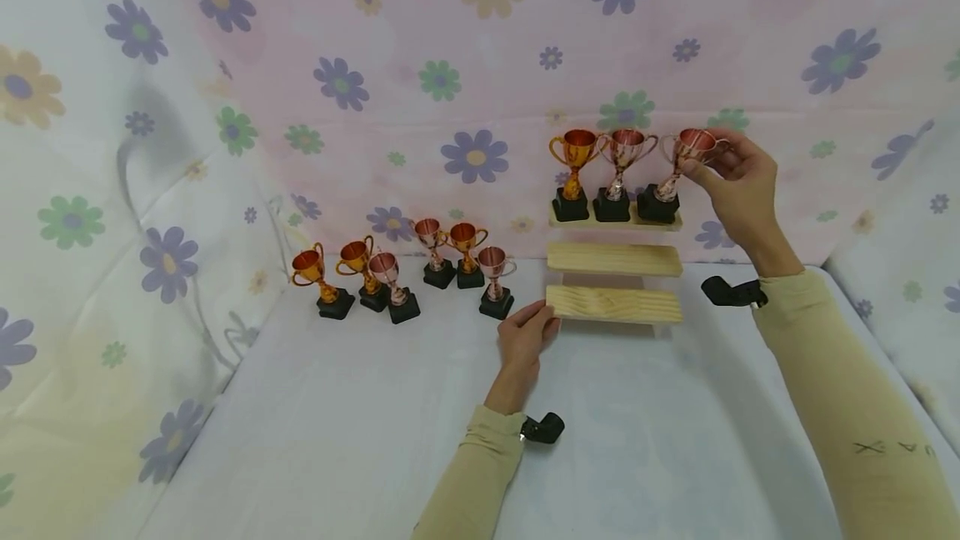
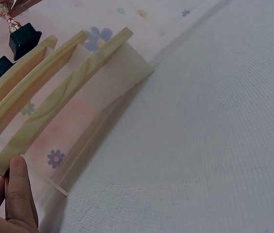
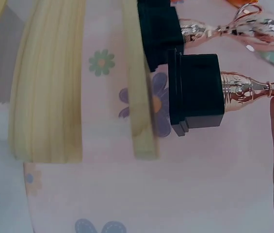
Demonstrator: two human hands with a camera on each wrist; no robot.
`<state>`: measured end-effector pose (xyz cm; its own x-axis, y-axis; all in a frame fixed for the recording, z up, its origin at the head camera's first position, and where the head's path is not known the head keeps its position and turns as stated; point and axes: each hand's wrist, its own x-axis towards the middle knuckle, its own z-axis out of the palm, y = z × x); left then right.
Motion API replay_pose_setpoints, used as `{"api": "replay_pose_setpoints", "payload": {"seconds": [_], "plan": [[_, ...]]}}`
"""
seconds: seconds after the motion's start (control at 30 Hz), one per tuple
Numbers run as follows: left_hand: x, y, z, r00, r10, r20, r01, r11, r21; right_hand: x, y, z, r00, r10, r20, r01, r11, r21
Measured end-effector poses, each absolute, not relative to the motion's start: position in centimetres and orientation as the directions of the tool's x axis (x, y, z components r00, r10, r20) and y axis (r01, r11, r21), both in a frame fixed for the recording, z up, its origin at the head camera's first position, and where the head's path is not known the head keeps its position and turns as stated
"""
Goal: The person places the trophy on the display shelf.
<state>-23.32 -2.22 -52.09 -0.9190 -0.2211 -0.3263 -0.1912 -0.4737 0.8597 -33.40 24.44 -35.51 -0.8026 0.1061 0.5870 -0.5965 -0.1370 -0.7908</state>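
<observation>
My right hand (image 1: pixel 742 190) holds a rose-gold trophy cup (image 1: pixel 658 203) by its bowl over the right end of the top plank (image 1: pixel 645 225) of a three-step wooden stand. The cup leans a little, and in the right wrist view its black base (image 3: pixel 197 92) is close over the plank. Beside it on that plank stand another rose-gold trophy (image 1: pixel 612 205) and a gold trophy (image 1: pixel 571 205). Down at the lowest plank (image 1: pixel 615 305), my left hand (image 1: pixel 522 344) pinches the left end between thumb and fingers, which the left wrist view also shows.
Several more gold and rose-gold trophies stand on the white cloth left of the stand, the nearest a rose-gold trophy (image 1: pixel 495 300) close to my left hand. The middle plank (image 1: pixel 615 259) bears nothing. A flowered cloth (image 1: pixel 480 65) hangs right behind the stand.
</observation>
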Motion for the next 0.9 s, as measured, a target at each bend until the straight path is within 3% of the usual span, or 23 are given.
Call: {"api": "replay_pose_setpoints", "payload": {"seconds": [0.53,0.9], "plan": [[-23.5,-2.3,-52.3,-0.918,-0.215,-0.334,-0.201,-0.472,0.858,-34.2,24.2,-36.0,-0.858,0.081,0.507,-0.513,-0.090,-0.854],[-23.5,-2.3,-52.2,-0.919,-0.214,-0.332,-0.199,-0.478,0.856,-34.9,23.7,-36.4,-0.850,0.108,0.515,-0.525,-0.104,-0.845]]}}
